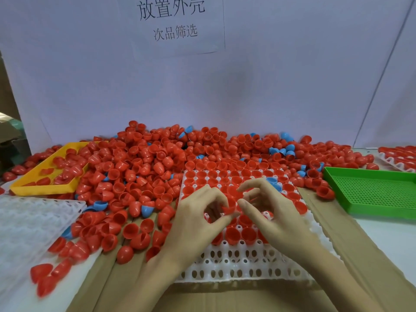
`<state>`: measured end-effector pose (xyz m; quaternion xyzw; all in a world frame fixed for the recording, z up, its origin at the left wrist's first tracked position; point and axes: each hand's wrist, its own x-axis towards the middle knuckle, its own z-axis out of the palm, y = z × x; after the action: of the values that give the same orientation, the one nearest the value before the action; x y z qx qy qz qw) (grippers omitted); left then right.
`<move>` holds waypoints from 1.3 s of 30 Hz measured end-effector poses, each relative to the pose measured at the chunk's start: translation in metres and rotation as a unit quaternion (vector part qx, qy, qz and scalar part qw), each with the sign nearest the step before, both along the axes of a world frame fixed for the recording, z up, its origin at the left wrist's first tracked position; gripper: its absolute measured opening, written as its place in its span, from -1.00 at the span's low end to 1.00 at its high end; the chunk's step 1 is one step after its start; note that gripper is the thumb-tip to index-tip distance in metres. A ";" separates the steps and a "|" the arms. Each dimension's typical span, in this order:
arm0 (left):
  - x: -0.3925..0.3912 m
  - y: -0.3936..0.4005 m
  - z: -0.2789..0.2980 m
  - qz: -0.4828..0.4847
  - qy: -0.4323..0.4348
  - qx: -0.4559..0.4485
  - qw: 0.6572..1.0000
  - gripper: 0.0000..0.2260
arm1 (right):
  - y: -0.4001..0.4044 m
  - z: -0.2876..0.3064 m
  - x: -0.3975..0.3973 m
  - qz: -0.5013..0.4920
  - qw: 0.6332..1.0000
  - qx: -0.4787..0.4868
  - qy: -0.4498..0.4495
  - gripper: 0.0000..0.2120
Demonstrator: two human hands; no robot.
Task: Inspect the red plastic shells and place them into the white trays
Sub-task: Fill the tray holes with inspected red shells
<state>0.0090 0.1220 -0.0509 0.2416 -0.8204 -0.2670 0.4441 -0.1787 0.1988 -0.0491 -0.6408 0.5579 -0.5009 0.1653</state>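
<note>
Red shells are lying heaped across the table (382,233) in a big pile (144,167), and we are working over the white tray (238,264) at the centre. Our left hand (198,221) is pinching one red shell (230,204) between thumb and fingers, holding it just above the tray's middle rows. Our right hand (270,212) is hovering beside it with fingers loosely curled and apart, touching or nearly touching the shell; we cannot tell which.

We are judging this to be the inspection step, just short of placing. The tray's far rows are already carrying shells, while the near rows are standing empty. Next, we are needing to turn the shell mouth up and seat it in a free pocket.

Some blue shells (147,210) are lying mixed into the pile. A yellow bin (42,189) on the left is holding a few red shells, a green tray (371,194) is sitting to the right, and another white tray (29,221) is lying at the left.
</note>
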 end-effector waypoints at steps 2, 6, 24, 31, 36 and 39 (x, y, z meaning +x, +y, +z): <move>-0.001 0.002 0.000 -0.024 -0.023 -0.042 0.999 -0.82 | 0.001 0.001 -0.001 -0.003 1.000 -0.004 0.022 -0.85; -0.003 0.003 -0.003 -0.063 -0.062 -0.085 0.992 -0.84 | 0.002 0.009 -0.007 0.029 0.999 0.024 0.002 -0.89; 0.006 -0.013 -0.004 0.013 -0.148 -0.112 0.983 -0.87 | 0.020 0.016 -0.086 0.013 0.980 0.171 0.105 -0.84; 0.006 -0.012 -0.001 0.011 -0.138 -0.145 0.980 -0.85 | 0.021 0.016 -0.089 0.011 0.967 0.177 0.185 -0.80; 0.006 -0.012 0.000 0.011 -0.149 -0.145 0.978 -0.83 | 0.019 0.015 -0.087 -0.002 0.960 0.174 0.218 -0.85; 0.007 -0.012 -0.001 0.005 -0.156 -0.132 0.979 -0.84 | 0.018 0.014 -0.084 0.003 0.956 0.182 0.228 -0.84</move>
<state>0.0160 0.1098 -0.0515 0.2238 -0.9065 -0.1132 0.3395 -0.2631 0.2171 -0.0349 -0.6984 0.6609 -0.2307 0.1491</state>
